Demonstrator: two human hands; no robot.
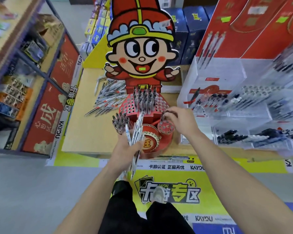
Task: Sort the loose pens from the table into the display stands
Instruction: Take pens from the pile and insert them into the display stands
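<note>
pens, where?
– loose pile on surface; bundle gripped in left hand.
– step?
– right hand pinches a pen over display stand; next, probably: seat it in a free hole.

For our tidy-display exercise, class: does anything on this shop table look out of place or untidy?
Yes. A heap of loose pens lies criss-crossed on the table, to the left of the red display stand. The stand's own pens are upright in its holes, and many of those holes are empty.
</note>
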